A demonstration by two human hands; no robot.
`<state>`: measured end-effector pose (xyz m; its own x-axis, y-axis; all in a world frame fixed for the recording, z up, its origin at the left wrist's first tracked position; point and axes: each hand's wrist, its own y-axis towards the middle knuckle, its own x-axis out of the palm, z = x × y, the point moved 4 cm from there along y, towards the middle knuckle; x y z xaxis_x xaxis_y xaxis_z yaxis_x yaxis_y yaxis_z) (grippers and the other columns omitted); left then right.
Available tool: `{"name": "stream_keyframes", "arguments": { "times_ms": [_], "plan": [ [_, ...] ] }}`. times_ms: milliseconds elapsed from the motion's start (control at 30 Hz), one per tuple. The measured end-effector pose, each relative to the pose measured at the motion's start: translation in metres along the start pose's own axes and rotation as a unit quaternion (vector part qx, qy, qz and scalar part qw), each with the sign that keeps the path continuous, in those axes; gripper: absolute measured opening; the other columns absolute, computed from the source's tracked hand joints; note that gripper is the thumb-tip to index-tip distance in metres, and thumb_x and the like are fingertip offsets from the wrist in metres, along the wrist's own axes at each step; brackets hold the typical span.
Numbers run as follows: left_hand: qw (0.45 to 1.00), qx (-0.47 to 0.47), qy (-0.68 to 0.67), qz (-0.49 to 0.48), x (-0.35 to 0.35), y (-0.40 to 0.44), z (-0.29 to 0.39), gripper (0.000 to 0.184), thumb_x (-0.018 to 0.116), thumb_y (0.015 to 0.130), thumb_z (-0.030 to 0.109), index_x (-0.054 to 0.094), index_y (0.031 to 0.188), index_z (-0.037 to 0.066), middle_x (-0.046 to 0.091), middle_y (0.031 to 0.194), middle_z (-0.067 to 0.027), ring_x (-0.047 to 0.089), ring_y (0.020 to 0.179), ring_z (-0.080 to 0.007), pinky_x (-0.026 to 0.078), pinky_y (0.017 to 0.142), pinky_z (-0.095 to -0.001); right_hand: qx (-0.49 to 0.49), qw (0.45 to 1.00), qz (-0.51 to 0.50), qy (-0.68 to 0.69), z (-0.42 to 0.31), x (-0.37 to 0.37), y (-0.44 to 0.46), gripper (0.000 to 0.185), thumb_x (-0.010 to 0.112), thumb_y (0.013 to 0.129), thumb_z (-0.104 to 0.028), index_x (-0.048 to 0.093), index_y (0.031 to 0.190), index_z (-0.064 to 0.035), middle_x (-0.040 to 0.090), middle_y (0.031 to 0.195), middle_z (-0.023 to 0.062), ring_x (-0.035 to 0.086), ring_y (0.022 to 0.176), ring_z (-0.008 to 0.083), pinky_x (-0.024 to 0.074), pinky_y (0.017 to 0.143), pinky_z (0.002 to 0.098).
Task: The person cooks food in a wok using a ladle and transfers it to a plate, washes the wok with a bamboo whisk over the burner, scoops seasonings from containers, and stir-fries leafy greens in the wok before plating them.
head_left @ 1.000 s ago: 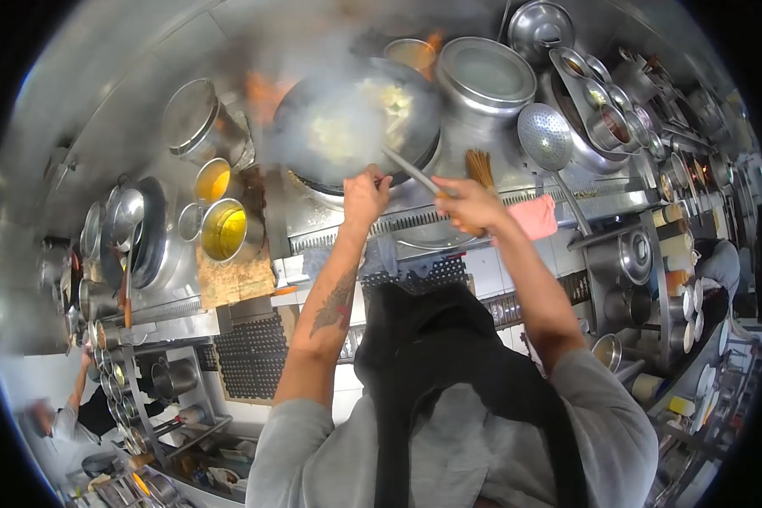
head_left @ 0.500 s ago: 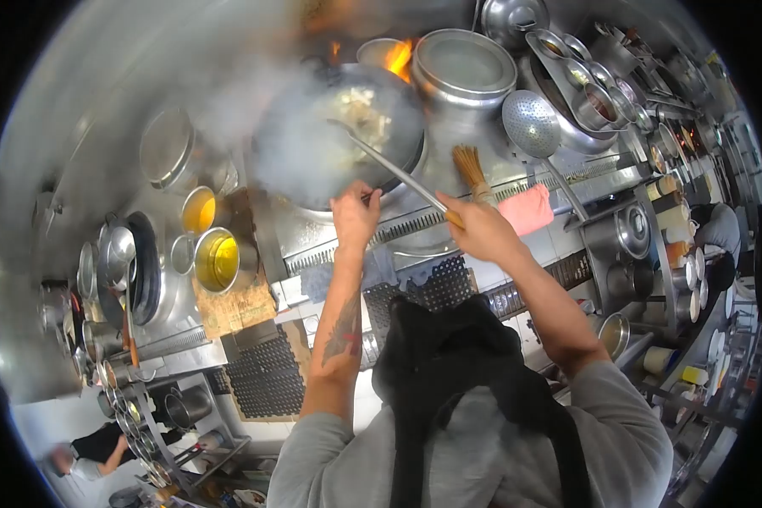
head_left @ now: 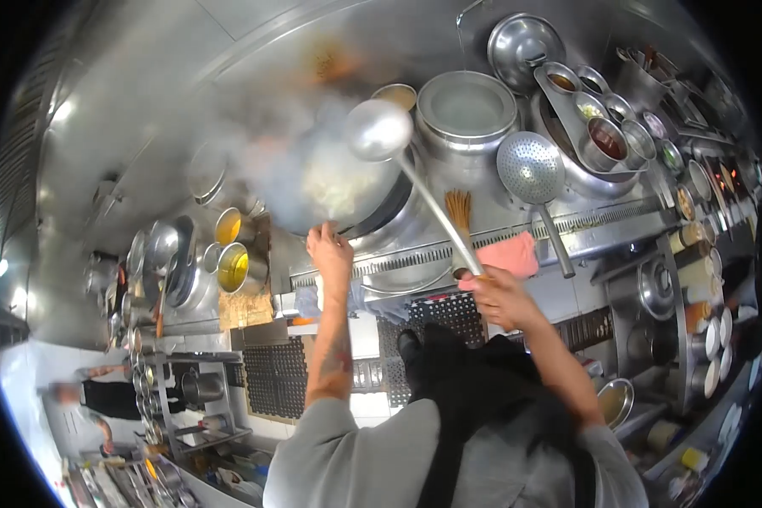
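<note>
Straight ahead, the wok (head_left: 389,210): dark and wide, on the steel stovetop (head_left: 493,218) in front of the person, its near edge towards the body.
Pale food (head_left: 337,188): piled inside the wok, its pieces too blurred to name.
Steam (head_left: 289,157): thick over the wok's left side, hiding much of that rim.
Left hand (head_left: 330,256): at the wok's near edge, thumb and fingers closed on it.
Ladle (head_left: 381,130): its shiny round bowl raised over the wok's far right rim, the long handle slanting back towards the person.
Right hand (head_left: 504,298): to the wok's near right, wrapped round the ladle's handle end (the fingers partly overlap in view).
Bamboo brush (head_left: 458,207): just right of the wok, bristles up.
Pink cloth (head_left: 516,252): right of the wok and nearer the person, behind the right hand.
Large metal pot (head_left: 467,146): beside the wok, on its far right.
Skimmer (head_left: 531,167): perforated, farther right of the wok, past the brush.
Small metal pots (head_left: 257,270): left of the wok, yellow liquid inside.
Second person (head_left: 110,398): well apart, far left of the wok.
</note>
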<state>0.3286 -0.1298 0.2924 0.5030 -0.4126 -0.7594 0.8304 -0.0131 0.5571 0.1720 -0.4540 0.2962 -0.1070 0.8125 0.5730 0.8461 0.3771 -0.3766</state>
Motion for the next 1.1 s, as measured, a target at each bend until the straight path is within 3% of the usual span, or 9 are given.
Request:
{"name": "stream_keyframes", "arguments": {
  "times_ms": [100,167,267,433,600,733,867,967,1100],
  "plan": [
    [0.988,-0.001,-0.13,0.077,0.011,-0.035,0.111,0.019,0.066,0.075,0.002,0.066,0.094,0.003,0.067,0.09,-0.0145,0.064,0.084,-0.0319,0.05,0.08,-0.0408,-0.037,0.993,-0.003,0.113,-0.063,-0.049,-0.086,0.032,0.053,0.099,-0.01,0.051,0.131,-0.0064,0.038,0.063,-0.004,0.033,0.042,0.0028,0.0282,0.034,0.0177],
    [0.956,-0.067,-0.278,-0.067,0.054,-0.07,0.196,0.023,0.069,0.075,0.001,0.067,0.098,0.004,0.068,0.094,-0.0128,0.065,0.087,-0.0278,0.05,0.079,-0.0389,-0.066,0.988,0.051,0.132,-0.092,-0.087,-0.132,0.039,0.052,0.099,-0.01,0.047,0.137,-0.0078,0.038,0.063,-0.0038,0.032,0.041,0.0023,0.0258,0.032,0.017],
    [0.899,0.104,-0.409,-0.12,0.098,-0.086,0.336,0.019,0.072,0.079,0.008,0.068,0.097,0.004,0.065,0.097,-0.0123,0.064,0.085,-0.0265,0.051,0.08,-0.0377,-0.14,0.979,0.064,0.131,-0.134,-0.138,-0.181,0.046,0.051,0.099,-0.009,0.04,0.144,-0.0073,0.038,0.062,-0.0033,0.03,0.039,0.0025,0.0249,0.031,0.0175],
    [0.803,0.137,-0.509,-0.28,0.177,-0.081,0.519,0.016,0.069,0.083,0.009,0.068,0.099,0.005,0.063,0.097,-0.0129,0.062,0.07,-0.0223,0.053,0.067,-0.0338,-0.297,0.914,0.227,0.156,-0.188,-0.242,-0.261,0.053,0.052,0.098,-0.012,0.035,0.148,-0.0082,0.041,0.066,-0.0021,0.035,0.04,0.0043,0.0285,0.033,0.0192],
    [0.699,0.173,-0.619,-0.314,0.265,-0.063,0.695,0.012,0.072,0.083,0.009,0.07,0.094,0.005,0.068,0.094,-0.0111,0.058,0.064,-0.016,0.043,0.059,-0.0274,-0.242,0.813,0.529,-0.036,-0.249,-0.361,-0.354,0.04,0.055,0.096,-0.012,0.044,0.134,-0.005,0.043,0.07,-0.0017,0.037,0.045,0.0063,0.0331,0.039,0.023],
    [0.698,0.213,-0.621,-0.285,0.359,-0.024,0.838,0.012,0.072,0.084,0.014,0.07,0.091,0.004,0.066,0.086,-0.01,0.059,0.064,-0.0245,0.047,0.06,-0.0368,-0.051,0.66,0.685,-0.305,-0.313,-0.477,-0.377,0.039,0.054,0.095,-0.016,0.049,0.13,0.0002,0.049,0.064,0.0017,0.048,0.045,0.0108,0.0406,0.04,0.0299],
    [0.787,0.297,-0.421,-0.338,0.475,-0.011,0.968,0.035,0.061,0.092,0.024,0.063,0.121,0.004,0.064,0.12,-0.0191,0.062,0.109,-0.0312,0.049,0.091,-0.0446,0.009,0.526,0.668,-0.526,-0.353,-0.59,-0.375,0.054,0.052,0.087,-0.014,0.044,0.136,0.0088,0.065,0.087,0.0333,0.065,0.086,0.048,0.0514,0.08,0.0524],
    [0.801,0.336,-0.313,-0.385,0.544,-0.016,1.028,0.056,0.052,0.096,0.032,0.042,0.145,0.008,0.037,0.152,-0.0192,0.035,0.141,-0.0325,0.031,0.111,-0.0558,0.097,0.52,0.647,-0.55,-0.356,-0.627,-0.359,0.063,0.05,0.086,-0.01,0.035,0.144,0.0067,0.065,0.086,0.0343,0.066,0.081,0.0484,0.0516,0.077,0.0548],
    [0.778,0.426,-0.226,-0.403,0.599,-0.028,1.055,0.068,0.042,0.099,0.042,0.021,0.155,0.01,0.013,0.163,-0.0138,0.011,0.151,-0.027,0.006,0.119,-0.0575,0.155,0.53,0.638,-0.537,-0.345,-0.646,-0.345,0.07,0.051,0.083,-0.007,0.027,0.148,0.0055,0.065,0.081,0.0334,0.066,0.075,0.0477,0.0524,0.074,0.056]
  ]
}}
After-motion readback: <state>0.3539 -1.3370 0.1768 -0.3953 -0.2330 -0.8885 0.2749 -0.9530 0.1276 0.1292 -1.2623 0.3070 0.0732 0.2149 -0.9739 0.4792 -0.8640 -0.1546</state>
